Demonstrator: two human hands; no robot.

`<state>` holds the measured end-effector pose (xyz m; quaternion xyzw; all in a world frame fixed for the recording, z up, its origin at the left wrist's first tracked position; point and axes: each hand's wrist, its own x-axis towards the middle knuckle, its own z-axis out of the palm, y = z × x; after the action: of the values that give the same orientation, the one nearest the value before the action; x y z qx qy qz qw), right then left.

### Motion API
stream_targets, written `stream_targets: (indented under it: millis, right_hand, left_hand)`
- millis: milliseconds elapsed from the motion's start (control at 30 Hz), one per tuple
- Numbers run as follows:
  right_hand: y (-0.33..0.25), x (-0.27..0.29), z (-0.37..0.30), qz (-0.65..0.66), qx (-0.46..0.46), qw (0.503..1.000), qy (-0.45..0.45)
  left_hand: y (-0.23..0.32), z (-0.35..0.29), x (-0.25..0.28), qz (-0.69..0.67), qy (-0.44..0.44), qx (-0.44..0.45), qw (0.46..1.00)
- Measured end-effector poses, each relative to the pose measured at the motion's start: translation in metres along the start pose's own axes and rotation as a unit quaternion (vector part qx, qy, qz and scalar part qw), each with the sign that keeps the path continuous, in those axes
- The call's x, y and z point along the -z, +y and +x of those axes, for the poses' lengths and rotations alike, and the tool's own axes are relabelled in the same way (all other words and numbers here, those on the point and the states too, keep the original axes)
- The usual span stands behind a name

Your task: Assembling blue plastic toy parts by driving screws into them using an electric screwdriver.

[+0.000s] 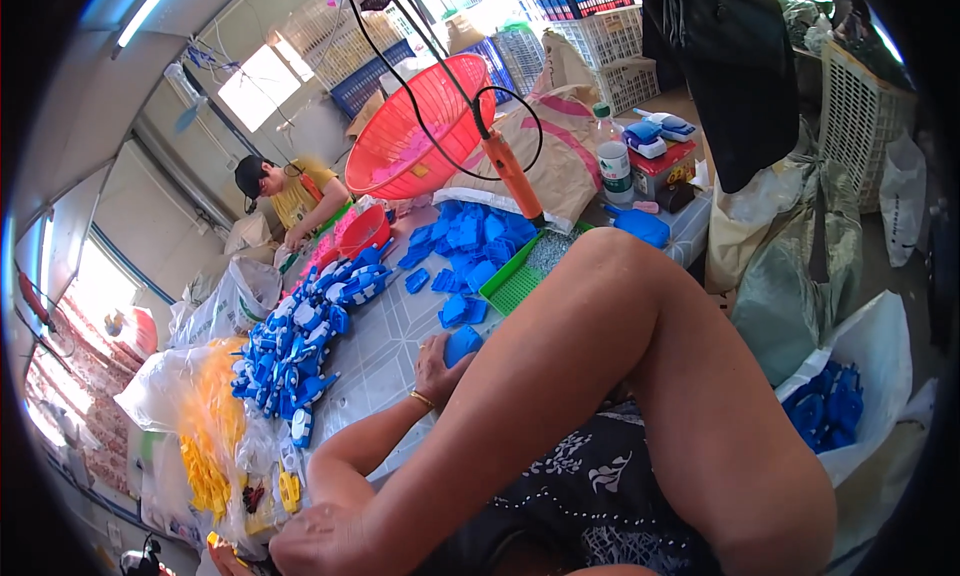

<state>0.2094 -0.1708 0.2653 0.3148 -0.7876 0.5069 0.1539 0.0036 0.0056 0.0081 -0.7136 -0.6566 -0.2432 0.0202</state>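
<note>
Gripping a blue plastic shell (462, 345) with your left hand's fingers (431, 354) at the grey patterned table (397, 323), you seem partway: the blue-and-white plastic heap (290, 346) looks assembled, loose blue plastic pieces (470, 238) remain. Whether your right hand (315, 541) grips anything, I can't tell.

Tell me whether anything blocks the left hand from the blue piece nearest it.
Nothing visible does: the left hand is touching the blue piece. The raised right forearm crosses the view just beside them, hiding whatever lies behind it.
</note>
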Motion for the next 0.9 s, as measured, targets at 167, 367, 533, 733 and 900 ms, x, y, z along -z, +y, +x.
stream_targets:
  millis: [167,367,533,733,900]
  right_hand:
    - [0.019,-0.043,0.002,-0.157,0.142,0.974,0.083]
    - [0.031,-0.042,-0.005,-0.155,0.166,0.973,0.036]
    - [0.028,-0.038,-0.023,-0.146,0.195,0.970,-0.007]
    - [0.010,0.034,-0.071,-0.138,0.217,0.965,-0.053]
    - [0.043,0.033,-0.089,-0.114,0.221,0.968,-0.022]
  left_hand:
    - [-0.018,0.003,-0.011,0.011,0.004,-0.027,1.000]
    - [0.013,0.002,0.003,-0.004,-0.024,0.019,1.000]
    - [-0.005,-0.002,-0.005,0.021,0.008,-0.011,1.000]
    - [0.000,0.003,-0.003,-0.009,-0.031,-0.007,0.999]
    - [-0.011,0.000,-0.001,-0.010,-0.029,-0.013,0.999]
